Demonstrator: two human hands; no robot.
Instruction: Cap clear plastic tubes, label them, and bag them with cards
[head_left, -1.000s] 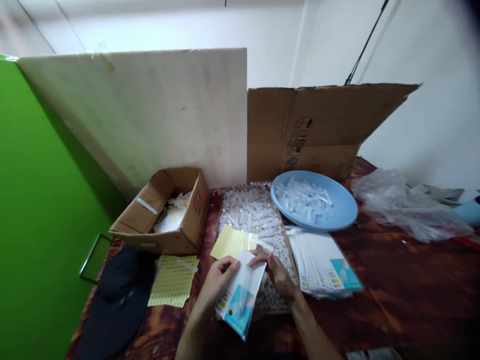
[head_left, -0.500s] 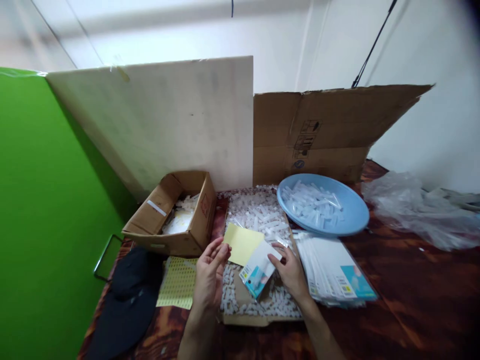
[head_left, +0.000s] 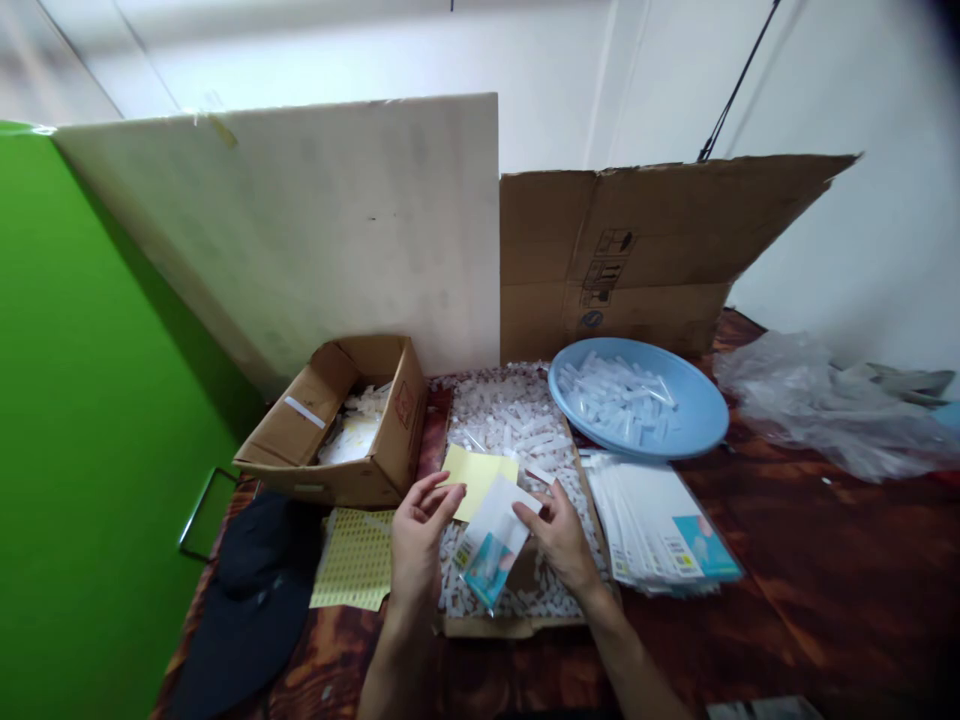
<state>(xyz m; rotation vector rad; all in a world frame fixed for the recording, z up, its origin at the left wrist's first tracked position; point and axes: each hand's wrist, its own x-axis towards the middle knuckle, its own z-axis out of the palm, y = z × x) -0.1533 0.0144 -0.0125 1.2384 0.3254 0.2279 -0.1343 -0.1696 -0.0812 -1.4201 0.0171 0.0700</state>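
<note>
My right hand pinches a clear packet by its upper right edge. White and turquoise print shows on the packet, which tilts over the tray. Left of it, my left hand has thumb and forefinger pressed together; anything between them is too small to make out. Just beyond those fingertips a pale yellow sheet rests over the shallow cardboard tray, partly covered by the packet. Many small white plastic pieces fill the tray.
A blue basin of clear-white strips stands behind a fanned stack of similar packets at right. On the left are an open cardboard box, a yellow sticker sheet and a black cap. Plastic bags lie far right.
The packet has moved slightly left and down in my right hand. My left hand stays pinched near the yellow sheet. The whole view has shifted a little.
</note>
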